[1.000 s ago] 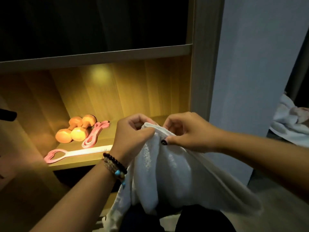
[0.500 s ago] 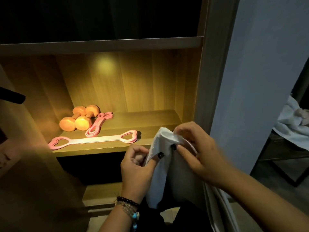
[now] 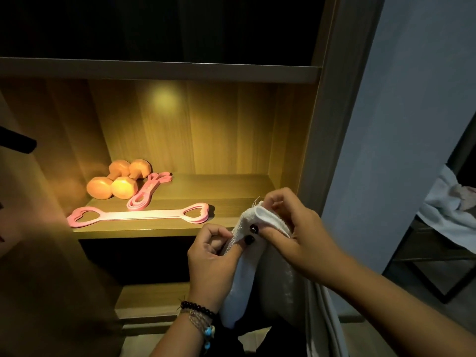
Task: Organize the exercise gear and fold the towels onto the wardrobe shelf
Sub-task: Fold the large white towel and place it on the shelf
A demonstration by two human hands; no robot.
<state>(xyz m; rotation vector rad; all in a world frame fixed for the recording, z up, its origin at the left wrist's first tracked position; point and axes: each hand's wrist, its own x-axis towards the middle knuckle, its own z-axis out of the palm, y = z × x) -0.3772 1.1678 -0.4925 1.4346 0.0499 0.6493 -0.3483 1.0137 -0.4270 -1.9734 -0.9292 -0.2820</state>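
Both hands hold the white towel [image 3: 253, 269] up in front of the wardrobe shelf [image 3: 226, 186], just below its front edge. The left hand [image 3: 213, 256] pinches one top corner between thumb and curled fingers; the right hand [image 3: 296, 235] pinches the adjoining folded edge (thumbs nearly meeting), and the rest of the cloth hangs down beneath them. Up and left of the grip, on the lit shelf, lie two orange dumbbells [image 3: 116, 182], a coiled pink band [image 3: 148, 190] and a flat pink pull strap [image 3: 139, 215].
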